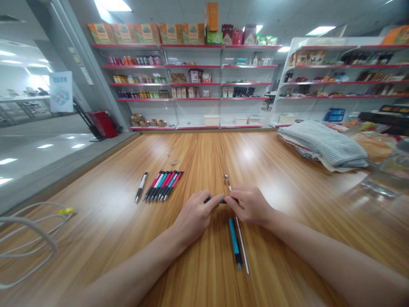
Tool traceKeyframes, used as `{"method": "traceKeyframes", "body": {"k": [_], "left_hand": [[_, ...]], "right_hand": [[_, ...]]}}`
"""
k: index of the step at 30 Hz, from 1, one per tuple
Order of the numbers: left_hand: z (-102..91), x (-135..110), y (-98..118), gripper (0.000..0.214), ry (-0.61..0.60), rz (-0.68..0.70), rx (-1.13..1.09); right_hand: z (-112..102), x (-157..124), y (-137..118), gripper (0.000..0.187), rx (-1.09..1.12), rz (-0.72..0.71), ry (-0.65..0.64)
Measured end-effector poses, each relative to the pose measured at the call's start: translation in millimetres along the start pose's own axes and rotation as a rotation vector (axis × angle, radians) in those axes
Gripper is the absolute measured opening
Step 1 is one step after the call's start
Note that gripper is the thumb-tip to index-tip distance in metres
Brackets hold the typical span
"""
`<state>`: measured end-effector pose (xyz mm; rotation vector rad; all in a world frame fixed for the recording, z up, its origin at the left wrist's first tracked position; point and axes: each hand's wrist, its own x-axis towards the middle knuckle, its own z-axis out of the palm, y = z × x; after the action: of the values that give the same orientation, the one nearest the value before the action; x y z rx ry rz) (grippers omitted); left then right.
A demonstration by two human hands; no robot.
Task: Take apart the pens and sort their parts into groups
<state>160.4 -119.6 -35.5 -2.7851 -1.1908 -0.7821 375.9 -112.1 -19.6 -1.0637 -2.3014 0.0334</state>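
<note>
My left hand (pixel 195 215) and my right hand (pixel 252 205) meet above the middle of the table, fingertips close together. Both are closed on a thin dark pen part (pixel 223 201), mostly hidden by the fingers. Just below them lie a blue pen barrel piece (pixel 234 238) with a black end and a thin white refill (pixel 243 251), side by side. Small metal pen parts (pixel 226 178) rest beyond my fingertips. To the left, several pens (pixel 162 186) in pink, white and blue with black grips form a row, and a white pen (pixel 141 187) lies apart.
A small ring (pixel 174 162) lies beyond the pen row. A white cable (pixel 38 232) coils at the left. Folded striped cloth (pixel 326 143) and a clear container (pixel 390 170) are at the right. Stocked shelves (pixel 191 66) stand behind the wooden table (pixel 204 149).
</note>
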Motion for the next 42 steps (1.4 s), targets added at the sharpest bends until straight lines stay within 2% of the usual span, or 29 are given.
{"method": "traceKeyframes", "body": {"k": [4, 8, 13, 17, 20, 26, 31, 37, 42], "left_hand": [[-9.0, 1, -4, 0.018, 0.049, 0.001, -0.061], [-13.1, 4, -10, 0.016, 0.010, 0.071, 0.033], [-16.5, 2, -8, 0.014, -0.059, -0.024, 0.098], [-19.0, 1, -2, 0.016, -0.051, -0.040, 0.064], [-18.4, 2, -1, 0.020, -0.049, 0.015, 0.074], [-17.6, 2, -3, 0.021, -0.025, 0.076, 0.062], [-21.0, 1, 2, 0.024, -0.069, 0.060, 0.089], [-18.2, 1, 0, 0.024, -0.040, 0.072, 0.077], [-13.2, -2, -4, 0.021, -0.034, 0.069, 0.073]], "right_hand": [[7, 1, -3, 0.038, -0.017, 0.042, 0.000], [7, 2, -1, 0.037, -0.013, 0.006, 0.010], [4, 2, -2, 0.020, 0.043, -0.048, 0.058], [3, 0, 0, 0.023, 0.041, -0.025, 0.008], [5, -1, 1, 0.027, 0.038, -0.026, 0.004], [5, -2, 0, 0.020, 0.089, -0.081, 0.034], [3, -2, -2, 0.017, 0.111, -0.096, 0.068], [5, -1, -1, 0.023, 0.107, -0.047, 0.051], [2, 1, -3, 0.017, 0.156, -0.065, 0.069]]}}
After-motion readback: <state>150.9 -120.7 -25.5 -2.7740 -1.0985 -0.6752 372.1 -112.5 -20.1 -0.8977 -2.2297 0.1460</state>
